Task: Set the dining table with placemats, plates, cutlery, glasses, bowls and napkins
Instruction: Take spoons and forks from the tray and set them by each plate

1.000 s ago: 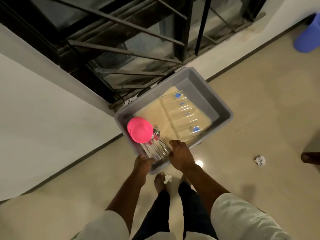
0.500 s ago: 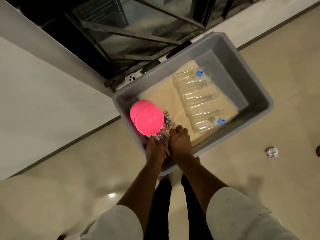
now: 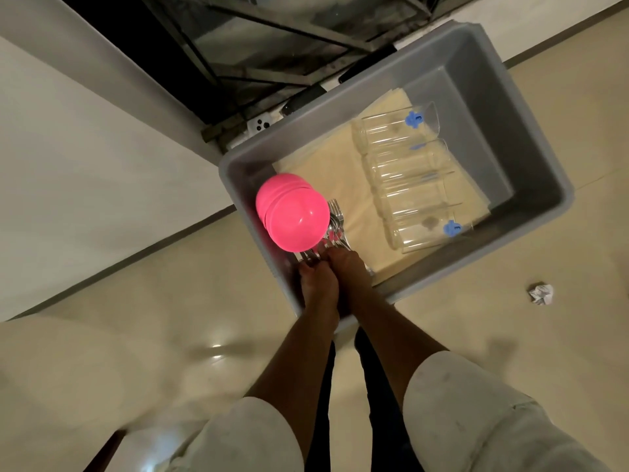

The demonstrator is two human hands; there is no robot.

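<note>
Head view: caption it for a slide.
Both hands reach into grey plastic tub holding stacked pink bowls, metal cutlery, clear glasses.

In the grey tub we see a stack of pink bowls turned bottom-up at the tub's near left corner. Just beside the bowls, toward the tub's middle, we find a bundle of metal forks and other cutlery, tines pointing to the tub's far side. Cream placemats lie flat on the tub's floor. On the placemats we count four clear glasses lying on their sides in a row, touching, two bearing blue stickers, toward the tub's right half.
</note>
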